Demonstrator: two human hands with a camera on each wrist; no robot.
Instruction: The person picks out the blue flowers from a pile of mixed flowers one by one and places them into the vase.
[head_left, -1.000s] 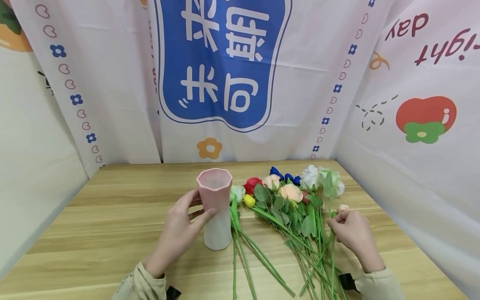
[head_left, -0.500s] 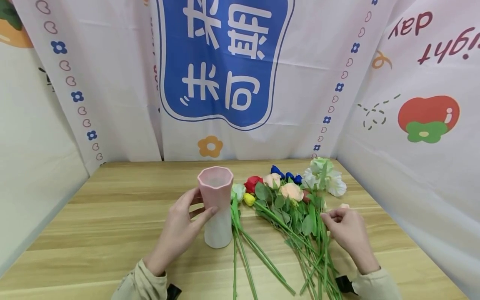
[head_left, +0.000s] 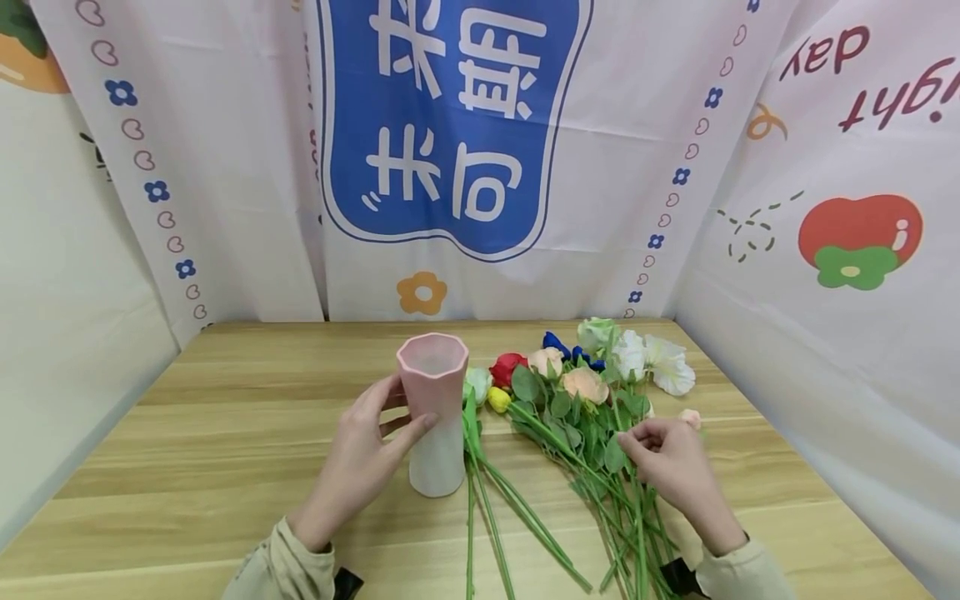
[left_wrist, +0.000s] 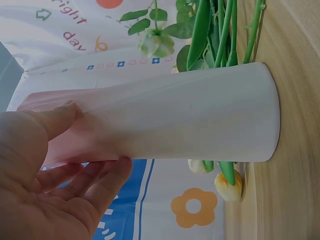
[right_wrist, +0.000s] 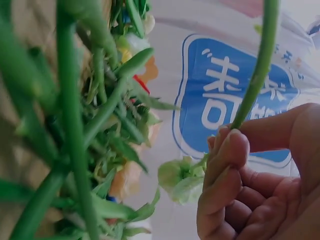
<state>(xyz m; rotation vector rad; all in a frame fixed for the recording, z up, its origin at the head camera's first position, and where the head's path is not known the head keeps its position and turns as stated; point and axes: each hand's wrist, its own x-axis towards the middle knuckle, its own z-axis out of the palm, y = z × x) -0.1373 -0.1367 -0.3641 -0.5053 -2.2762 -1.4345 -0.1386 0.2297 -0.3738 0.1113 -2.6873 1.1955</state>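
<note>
A tall vase [head_left: 437, 417], pink at the rim and fading to white, stands upright on the table. My left hand [head_left: 371, 437] grips its upper part, thumb on the near side and fingers behind, as the left wrist view also shows on the vase [left_wrist: 185, 117]. My right hand [head_left: 671, 462] pinches the green stem [right_wrist: 262, 65] of a pale green flower [head_left: 597, 335] between thumb and fingertips. That flower head [right_wrist: 182, 180] is raised over the other blooms. Below the right hand lies a heap of artificial flowers, with a red rose [head_left: 508, 368] and peach roses [head_left: 585, 385].
White flowers [head_left: 667, 365] and blue buds [head_left: 555, 343] lie at the back right of the wooden table [head_left: 225, 417]. A yellow tulip [head_left: 498, 400] and loose stems [head_left: 525, 517] lie right of the vase. Printed cloth [head_left: 247, 167] hangs around the table.
My right hand has moved left with the pale green flower, whose head has shifted left from beside the white flowers. The left hand and the vase have stayed in place.
</note>
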